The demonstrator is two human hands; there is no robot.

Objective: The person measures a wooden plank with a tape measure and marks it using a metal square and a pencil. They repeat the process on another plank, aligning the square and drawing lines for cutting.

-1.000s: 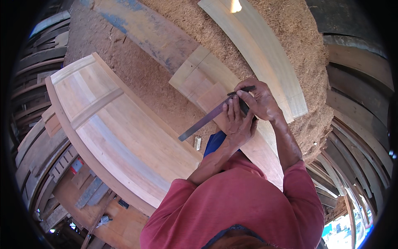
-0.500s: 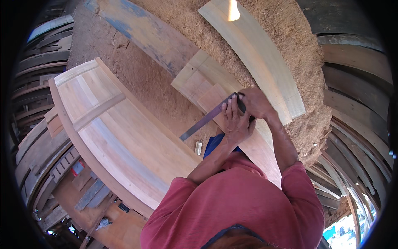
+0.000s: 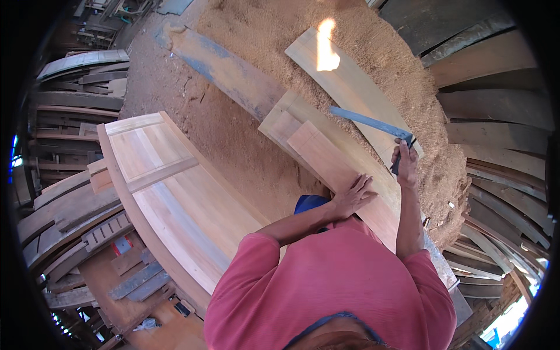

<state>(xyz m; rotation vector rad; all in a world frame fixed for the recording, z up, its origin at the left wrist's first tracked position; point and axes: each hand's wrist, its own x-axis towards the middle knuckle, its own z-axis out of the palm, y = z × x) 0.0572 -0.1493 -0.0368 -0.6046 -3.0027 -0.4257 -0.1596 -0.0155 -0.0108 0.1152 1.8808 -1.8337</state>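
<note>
My right hand point(image 3: 406, 166) is closed round the dark stock of a try square point(image 3: 370, 121). The square's long metal blade points left and away, over the gap between the workpiece and a pale board point(image 3: 356, 79) beyond. My left hand point(image 3: 353, 197) lies with its fingers stretched out on a narrow reddish plank point(image 3: 318, 150), just left of the right hand. That plank rests on a wider pale board point(image 3: 291, 108), with a short thin piece point(image 3: 286, 123) beside its far end. A long weathered beam point(image 3: 233, 67) underneath runs away to the far left.
To my left stands a large curved wooden panel point(image 3: 175, 186) with a cross strip and raised edges. Sawdust point(image 3: 245, 23) covers the floor. Stacked planks point(image 3: 81, 111) line the left side, and more timber point(image 3: 496, 105) stands along the right.
My right hand has lifted the try square off the planks and moved right with it, its blade swinging to point away. My left hand has come off the square and slid nearer me along the plank.
</note>
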